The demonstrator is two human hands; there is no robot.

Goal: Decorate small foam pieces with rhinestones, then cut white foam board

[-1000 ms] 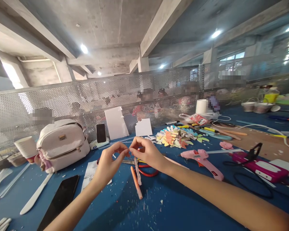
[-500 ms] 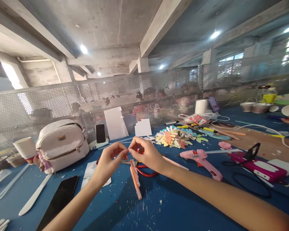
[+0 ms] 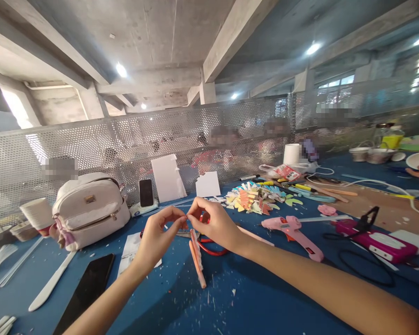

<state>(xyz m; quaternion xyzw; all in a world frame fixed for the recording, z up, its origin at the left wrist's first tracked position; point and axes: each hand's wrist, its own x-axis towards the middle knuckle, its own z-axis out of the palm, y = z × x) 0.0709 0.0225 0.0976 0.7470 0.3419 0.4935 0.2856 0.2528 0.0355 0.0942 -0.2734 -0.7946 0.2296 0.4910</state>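
My left hand [image 3: 165, 231] and my right hand [image 3: 212, 223] meet fingertip to fingertip above the blue table [image 3: 251, 298]. Both are closed in a pinch; whatever they hold is too small or hidden to name. Just below them lie slim orange-pink sticks [image 3: 197, 263], one with a wavy edge. Behind my right hand, red-handled pliers or cutters [image 3: 212, 251] are partly covered. A pink glue gun [image 3: 293, 232] rests to the right of my right hand. Beneath my left wrist is a white paper sheet [image 3: 129, 251].
A white backpack [image 3: 91, 209] stands at left, near a dark phone [image 3: 87, 293] and a white plastic knife [image 3: 52, 281]. Cut paper pieces [image 3: 251, 197] are heaped ahead. On the right lies a magenta device [image 3: 373, 239] with a black cable. A perforated metal screen [image 3: 132, 144] runs behind.
Both hands stay pinched together at nearly the same spot. The view has shifted very slightly; the things on the table have not visibly moved.
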